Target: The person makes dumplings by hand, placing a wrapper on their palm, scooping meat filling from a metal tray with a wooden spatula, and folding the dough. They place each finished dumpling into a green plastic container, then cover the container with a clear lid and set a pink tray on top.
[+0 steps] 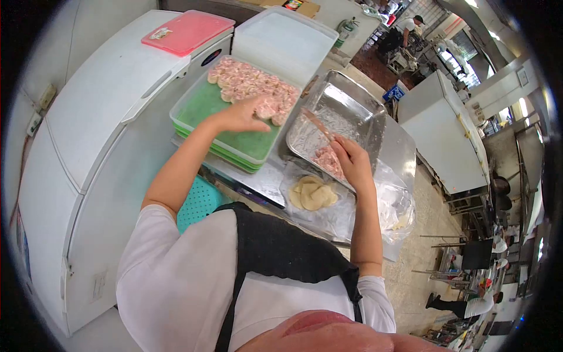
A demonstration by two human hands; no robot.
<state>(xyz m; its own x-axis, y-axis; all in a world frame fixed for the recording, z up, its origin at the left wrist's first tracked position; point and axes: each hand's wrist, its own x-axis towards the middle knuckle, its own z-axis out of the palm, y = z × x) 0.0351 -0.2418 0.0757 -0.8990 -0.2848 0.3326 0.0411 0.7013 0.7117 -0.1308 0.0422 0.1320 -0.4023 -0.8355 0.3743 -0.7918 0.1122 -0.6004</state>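
Note:
My left hand (239, 115) reaches over a clear plastic tray with a green bottom (202, 108). Its fingers and thumb curl round a meat-filled dumpling (267, 110), beside rows of similar open-topped dumplings (246, 80) along the tray's far side. In my right hand (353, 158) is a flat wooden spatula (316, 123), slanting over a steel pan (373, 111). Pink minced meat (328, 159) lies in the pan's near end, below the spatula, with a smeared film across the rest. Round pale dough wrappers (314, 193) sit piled on clear plastic near my right forearm.
More green trays (234, 159) are stacked beneath the filled one. A white freezer (111, 100) stands at left with a pink lid (187, 32) on top. Behind the tray leans a translucent lid (284, 44). A turquoise basket (198, 205) is below the table. Other people work farther off.

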